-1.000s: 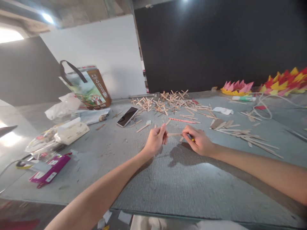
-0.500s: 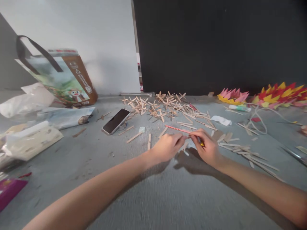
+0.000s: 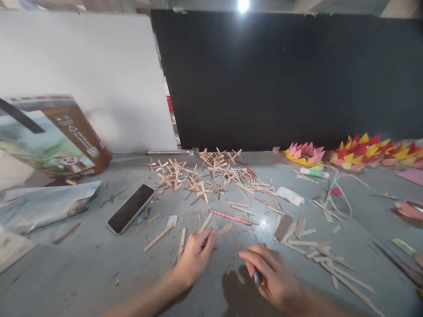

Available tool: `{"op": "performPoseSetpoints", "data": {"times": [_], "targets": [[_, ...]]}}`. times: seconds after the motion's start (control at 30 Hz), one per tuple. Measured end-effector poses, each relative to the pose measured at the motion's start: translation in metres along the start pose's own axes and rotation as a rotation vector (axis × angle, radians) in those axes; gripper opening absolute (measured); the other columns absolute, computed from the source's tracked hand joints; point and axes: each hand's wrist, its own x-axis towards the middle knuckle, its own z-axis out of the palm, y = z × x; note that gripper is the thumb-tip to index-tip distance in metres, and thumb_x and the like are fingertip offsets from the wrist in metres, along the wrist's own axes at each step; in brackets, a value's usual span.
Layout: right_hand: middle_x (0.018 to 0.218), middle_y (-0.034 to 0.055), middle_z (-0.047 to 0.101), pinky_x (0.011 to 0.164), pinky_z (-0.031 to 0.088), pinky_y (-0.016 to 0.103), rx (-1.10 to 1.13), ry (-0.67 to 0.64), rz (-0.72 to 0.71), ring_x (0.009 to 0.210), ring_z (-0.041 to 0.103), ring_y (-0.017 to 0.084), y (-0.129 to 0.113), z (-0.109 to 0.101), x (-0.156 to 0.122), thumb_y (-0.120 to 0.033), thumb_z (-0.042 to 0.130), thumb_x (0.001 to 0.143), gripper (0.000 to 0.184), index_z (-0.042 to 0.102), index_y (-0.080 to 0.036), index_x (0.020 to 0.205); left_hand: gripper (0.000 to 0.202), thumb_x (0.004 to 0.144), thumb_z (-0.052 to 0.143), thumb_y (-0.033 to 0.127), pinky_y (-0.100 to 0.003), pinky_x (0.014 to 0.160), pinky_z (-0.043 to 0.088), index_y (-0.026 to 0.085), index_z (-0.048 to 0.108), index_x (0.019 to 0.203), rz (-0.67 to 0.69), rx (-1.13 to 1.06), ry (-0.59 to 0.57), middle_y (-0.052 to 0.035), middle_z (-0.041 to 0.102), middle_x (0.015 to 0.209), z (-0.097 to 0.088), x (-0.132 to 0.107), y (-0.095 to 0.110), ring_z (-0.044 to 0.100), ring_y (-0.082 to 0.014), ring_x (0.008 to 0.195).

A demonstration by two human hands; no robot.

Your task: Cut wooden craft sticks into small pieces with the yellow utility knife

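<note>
My left hand (image 3: 198,253) is closed in a pinch over the grey table, with a short pale wooden stick (image 3: 225,229) at its fingertips. To its right, my right hand (image 3: 276,275) is wrapped round a small tool (image 3: 258,278) with a dark and yellow handle; its working end cannot be made out. A gap lies between the hands, where a blurred thin stick shows over the table. Just beyond them is a red patterned pencil (image 3: 231,218). Farther back spreads a pile of crossed wooden sticks (image 3: 201,174). More loose sticks (image 3: 325,253) lie right of my right hand.
A phone (image 3: 130,209) lies at left, near a plastic packet (image 3: 49,202) and a printed carrier bag (image 3: 72,141). At back right are a pink and yellow paper crown (image 3: 304,155), red and yellow paper pieces (image 3: 363,152), a glue stick (image 3: 313,172) and a white cable (image 3: 348,207).
My hands, which met at the fingertips, have come apart, the left moving left and the right staying to the right. The view has tilted up and turned right.
</note>
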Motion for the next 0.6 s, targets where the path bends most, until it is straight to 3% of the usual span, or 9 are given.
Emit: {"op": "performPoseSetpoints", "data": {"times": [0.1, 0.2, 0.37, 0.6], "targets": [[0.091, 0.0063, 0.072, 0.073, 0.054, 0.026, -0.035, -0.032, -0.03, 0.074, 0.069, 0.017, -0.005, -0.003, 0.003, -0.011, 0.043, 0.102, 0.034, 0.061, -0.019, 0.129, 0.053, 0.105, 0.036, 0.057, -0.027, 0.057, 0.027, 0.022, 0.044, 0.067, -0.068, -0.031, 0.036, 0.0056, 0.039, 0.055, -0.001, 0.005, 0.0, 0.036, -0.0117, 0.053], [0.082, 0.0025, 0.071, 0.072, 0.054, 0.026, -0.026, 0.009, 0.013, 0.071, 0.069, 0.017, -0.003, -0.001, 0.004, -0.013, 0.044, 0.104, 0.027, 0.061, -0.021, 0.123, 0.053, 0.104, 0.034, 0.059, -0.026, 0.057, 0.026, 0.023, 0.041, 0.066, -0.117, -0.077, 0.063, 0.0067, 0.035, 0.054, -0.003, 0.009, 0.005, 0.032, -0.0115, 0.052], [0.077, 0.0008, 0.067, 0.067, 0.052, 0.026, 0.068, -0.008, 0.067, 0.067, 0.065, 0.016, 0.008, 0.005, -0.003, -0.02, 0.044, 0.107, 0.021, 0.062, -0.023, 0.119, 0.054, 0.102, 0.035, 0.061, -0.026, 0.057, 0.026, 0.023, 0.043, 0.066, -0.144, -0.068, 0.048, 0.0072, 0.035, 0.052, -0.005, 0.011, 0.012, 0.032, -0.0114, 0.052], [0.076, 0.0006, 0.064, 0.065, 0.049, 0.028, 0.142, 0.057, 0.147, 0.065, 0.063, 0.016, 0.011, 0.008, -0.006, -0.016, 0.048, 0.105, 0.018, 0.063, -0.024, 0.112, 0.059, 0.1, 0.037, 0.072, -0.024, 0.052, 0.024, 0.022, 0.045, 0.07, -0.184, -0.191, 0.078, 0.0084, 0.035, 0.052, -0.004, 0.012, 0.01, 0.031, -0.0098, 0.047]]}}
